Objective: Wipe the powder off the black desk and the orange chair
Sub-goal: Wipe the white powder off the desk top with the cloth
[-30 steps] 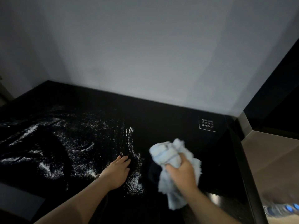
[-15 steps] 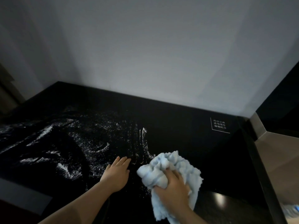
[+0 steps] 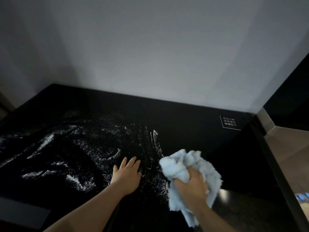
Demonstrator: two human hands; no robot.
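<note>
The black desk [image 3: 192, 131] fills the lower half of the view, against a white wall. White powder [image 3: 80, 148] lies smeared and speckled over its left and middle parts. My left hand [image 3: 127, 175] rests flat on the desk with fingers straight, in the powdered area. My right hand [image 3: 192, 188] grips a crumpled light blue cloth [image 3: 182, 166] and presses it on the desk just right of the left hand, at the powder's right edge. The orange chair is not in view.
A small white printed label [image 3: 229, 123] sits at the desk's back right corner. The desk's right edge [image 3: 274, 173] borders a brown floor [image 3: 289, 148]. A blurred blue object [image 3: 301, 196] shows at the far right. A dark panel [image 3: 291, 91] stands at the right.
My right hand with the cloth moved left toward the left hand and the powder, then slightly back right. The left hand stayed flat in place. The camera view shifted a little.
</note>
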